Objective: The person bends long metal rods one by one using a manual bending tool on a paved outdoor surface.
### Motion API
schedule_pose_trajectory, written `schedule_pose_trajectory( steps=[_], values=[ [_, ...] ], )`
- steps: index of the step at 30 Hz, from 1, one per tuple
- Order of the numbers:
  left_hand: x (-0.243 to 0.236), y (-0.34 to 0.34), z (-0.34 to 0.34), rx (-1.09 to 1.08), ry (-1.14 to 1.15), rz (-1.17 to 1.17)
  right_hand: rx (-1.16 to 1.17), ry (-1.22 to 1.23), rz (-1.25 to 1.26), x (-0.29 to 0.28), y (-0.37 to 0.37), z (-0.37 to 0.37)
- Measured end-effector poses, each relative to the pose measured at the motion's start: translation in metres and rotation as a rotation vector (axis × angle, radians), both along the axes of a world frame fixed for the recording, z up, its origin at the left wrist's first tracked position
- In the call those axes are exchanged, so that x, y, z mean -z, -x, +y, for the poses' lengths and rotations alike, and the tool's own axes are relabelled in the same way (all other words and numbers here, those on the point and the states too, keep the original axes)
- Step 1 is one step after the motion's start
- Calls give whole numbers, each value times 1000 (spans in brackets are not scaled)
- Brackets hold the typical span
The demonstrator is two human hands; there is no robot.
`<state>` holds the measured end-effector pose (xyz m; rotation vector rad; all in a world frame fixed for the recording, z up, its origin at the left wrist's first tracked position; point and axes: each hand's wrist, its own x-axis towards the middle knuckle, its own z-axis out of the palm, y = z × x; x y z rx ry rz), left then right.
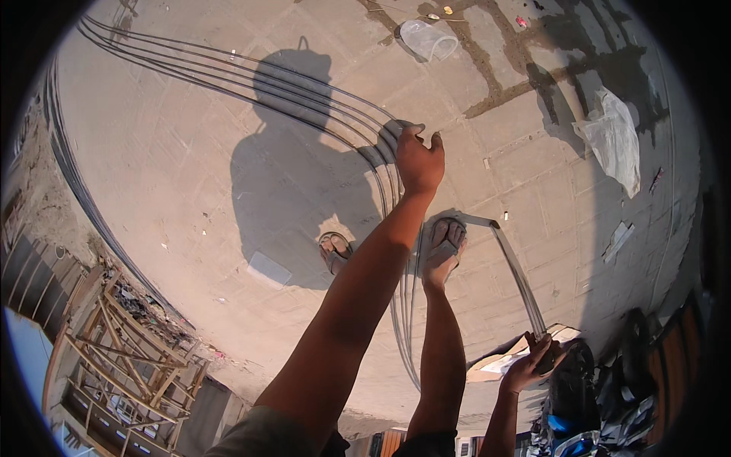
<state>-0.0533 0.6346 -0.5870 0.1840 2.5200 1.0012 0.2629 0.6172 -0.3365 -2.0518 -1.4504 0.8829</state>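
Observation:
My left hand (419, 160) is raised over several long dark rods (320, 118) lying on the paving, its fingers curved with thumb and forefinger apart and nothing visible between them. My right hand (533, 362) at the lower right is closed round a long grey metal bar (518, 274), which reaches toward my right foot (445, 244) and bends near its far end. My sandalled left foot (335, 251) is beside the rods. My shadow falls across them.
A second rod bundle (87, 206) runs along the left. Clear plastic pieces (613, 137) lie on the paved ground (198, 198). A wooden frame (129, 354) with rubble is at lower left. Parked motorbikes (579, 396) and a cardboard piece (487, 367) are at lower right.

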Motion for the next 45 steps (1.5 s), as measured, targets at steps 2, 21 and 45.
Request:
schedule_pose_trajectory(
  steps=[2, 21, 45],
  values=[
    [3, 17, -15, 78, 182, -131, -43, 6, -36, -2, -11, -8],
    [-37, 22, -78, 177, -108, -243, -336, 3, -68, -24, -11, 14],
    [-263, 31, -153, 118, -384, -343, -236, 64, -111, -17, -1, 33]
  ],
)
